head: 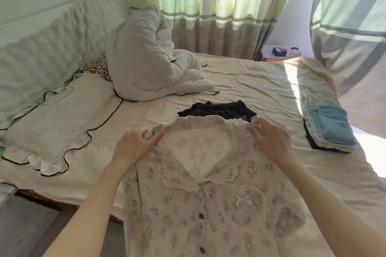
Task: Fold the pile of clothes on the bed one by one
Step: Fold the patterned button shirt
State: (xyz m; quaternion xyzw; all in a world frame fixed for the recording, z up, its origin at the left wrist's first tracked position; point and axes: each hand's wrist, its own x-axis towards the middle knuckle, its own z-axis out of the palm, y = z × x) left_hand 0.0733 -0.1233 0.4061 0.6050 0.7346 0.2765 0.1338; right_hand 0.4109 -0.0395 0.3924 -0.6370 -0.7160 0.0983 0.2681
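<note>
A beige patterned button-front shirt point(200, 204) with a frilled collar hangs in front of me over the bed's near edge, its front facing me. My left hand point(135, 144) grips its left shoulder by the collar. My right hand point(269, 137) pinches its right shoulder. Behind the shirt a crumpled black garment point(219, 109) lies on the cream bed sheet point(250, 87). At the right side of the bed sits a stack of folded clothes point(328, 125) with a blue piece on top.
A bunched grey duvet point(150, 58) stands at the head of the bed beside a leopard-print pillow point(99, 67) and a scalloped cream pillow point(56, 123). Curtains point(208, 6) hang behind. A small bedside table point(279, 53) stands at the far right. The floor point(27, 227) shows at the lower left.
</note>
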